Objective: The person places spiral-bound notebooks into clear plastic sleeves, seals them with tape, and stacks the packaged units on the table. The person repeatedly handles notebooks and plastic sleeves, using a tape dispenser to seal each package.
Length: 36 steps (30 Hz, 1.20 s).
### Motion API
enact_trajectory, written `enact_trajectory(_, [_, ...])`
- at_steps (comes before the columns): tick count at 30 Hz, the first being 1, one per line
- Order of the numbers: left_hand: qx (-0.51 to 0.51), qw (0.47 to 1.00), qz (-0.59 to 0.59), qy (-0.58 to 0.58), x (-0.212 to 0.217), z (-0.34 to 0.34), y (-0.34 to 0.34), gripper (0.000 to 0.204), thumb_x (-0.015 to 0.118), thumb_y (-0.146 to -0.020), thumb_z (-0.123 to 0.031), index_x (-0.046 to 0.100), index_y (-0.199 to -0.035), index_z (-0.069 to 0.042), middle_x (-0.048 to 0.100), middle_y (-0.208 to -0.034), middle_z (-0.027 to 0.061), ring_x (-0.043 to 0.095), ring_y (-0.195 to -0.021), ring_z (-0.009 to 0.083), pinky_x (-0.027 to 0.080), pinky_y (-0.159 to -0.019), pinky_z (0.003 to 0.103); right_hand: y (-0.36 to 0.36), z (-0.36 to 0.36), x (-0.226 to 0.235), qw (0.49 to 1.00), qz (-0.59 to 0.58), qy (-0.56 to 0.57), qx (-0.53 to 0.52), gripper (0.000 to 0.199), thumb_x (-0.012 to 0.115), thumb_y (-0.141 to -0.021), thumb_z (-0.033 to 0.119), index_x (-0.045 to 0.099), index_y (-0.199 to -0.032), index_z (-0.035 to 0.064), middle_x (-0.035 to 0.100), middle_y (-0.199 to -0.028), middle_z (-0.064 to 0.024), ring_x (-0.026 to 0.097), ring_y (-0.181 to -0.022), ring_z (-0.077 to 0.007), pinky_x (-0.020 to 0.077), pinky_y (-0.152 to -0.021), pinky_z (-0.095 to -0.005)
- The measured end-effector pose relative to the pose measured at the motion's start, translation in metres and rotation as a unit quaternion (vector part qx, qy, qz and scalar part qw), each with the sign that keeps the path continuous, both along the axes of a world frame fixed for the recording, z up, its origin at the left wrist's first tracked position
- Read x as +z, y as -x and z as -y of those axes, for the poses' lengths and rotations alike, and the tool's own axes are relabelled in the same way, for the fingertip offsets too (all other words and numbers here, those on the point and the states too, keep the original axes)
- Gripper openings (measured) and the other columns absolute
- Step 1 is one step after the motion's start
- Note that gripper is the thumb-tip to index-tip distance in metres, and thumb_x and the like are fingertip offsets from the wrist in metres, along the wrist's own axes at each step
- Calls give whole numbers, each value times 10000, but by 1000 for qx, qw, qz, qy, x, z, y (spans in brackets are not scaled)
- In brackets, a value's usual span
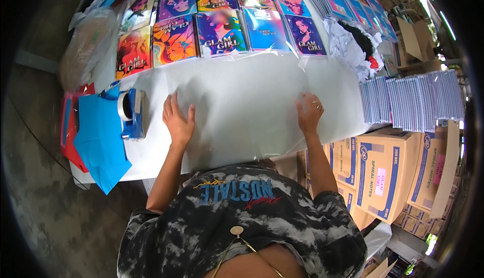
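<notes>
My left hand point(178, 122) is over the white table point(237, 121), its fingers spread and nothing in it. Across from it, my right hand point(309, 113) hovers at or just above the same surface, fingers slightly bent and apart, also holding nothing; I cannot tell whether either hand touches the table. Beyond both hands lie two rows of colourful spiral notebooks point(174, 40), most showing illustrated covers, while one shows a mostly blue and pink side point(265, 30). To the left of my left hand stands a blue tape dispenser point(135, 115) with a roll of tape.
Blue sheets point(98, 139) and red sheets point(75, 161) overhang the left edge, near a clear plastic bag point(86, 48). Spiral notebook stacks point(416, 101) line the right side, beside crumpled white paper point(345, 43). Cardboard boxes point(398, 169) stand below on the right.
</notes>
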<state>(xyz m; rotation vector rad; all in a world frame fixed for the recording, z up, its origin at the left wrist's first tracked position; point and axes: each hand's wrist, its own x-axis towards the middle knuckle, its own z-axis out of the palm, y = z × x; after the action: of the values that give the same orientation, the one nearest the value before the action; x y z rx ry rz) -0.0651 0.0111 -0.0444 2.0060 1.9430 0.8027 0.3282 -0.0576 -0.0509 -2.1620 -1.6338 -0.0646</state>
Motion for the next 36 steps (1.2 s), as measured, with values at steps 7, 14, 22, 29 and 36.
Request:
enact_trajectory(7, [-8,999,36,20,28,-175,-80,433,600,-827,-296,543,-1157,-22,605,-1018,205,588,-942,344,468,-821,395,-67,-182,39,985,-149,-85,2,337,568,-851,218,591,-1142,48,642,-976,-180,582,-978,-330,446,-844,-369])
enact_trajectory(14, [171,945,-187,207,15,-251,-155,1076,717,-527,-699,369,-1206,59,444,-1190,248,451,-1129,363,442,-845,422,-91,-283,0,965,-85,204,-144,652,668,-720,436,554,-1192,1,397,-1343,-248,237,-1298,-465,235,-1038,-574])
enact_trajectory(22, [27,988,115,-99,83,-240,-108,293,592,-848,-309,572,-948,-34,603,-841,159,596,-774,281,460,-681,359,-116,-283,55,973,-147,122,-129,212,579,-744,151,649,-865,-9,661,-812,-208,665,-815,-309,518,-714,-397])
enact_trajectory(29, [22,761,647,-40,165,-89,-46,349,458,-954,-260,491,-1175,8,588,-1059,88,562,-946,156,448,-814,285,-6,-147,113,734,-649,-56,191,218,551,-824,38,572,-1040,19,605,-956,-21,550,-834,-78,444,-737,-249])
enact_trajectory(36, [39,944,230,235,33,3,-59,348,578,-883,-212,518,-1141,13,562,-982,131,538,-885,208,443,-791,331,76,-55,23,851,-447,253,109,345,502,-801,45,531,-1139,-17,609,-902,-96,576,-812,-206,456,-756,-313])
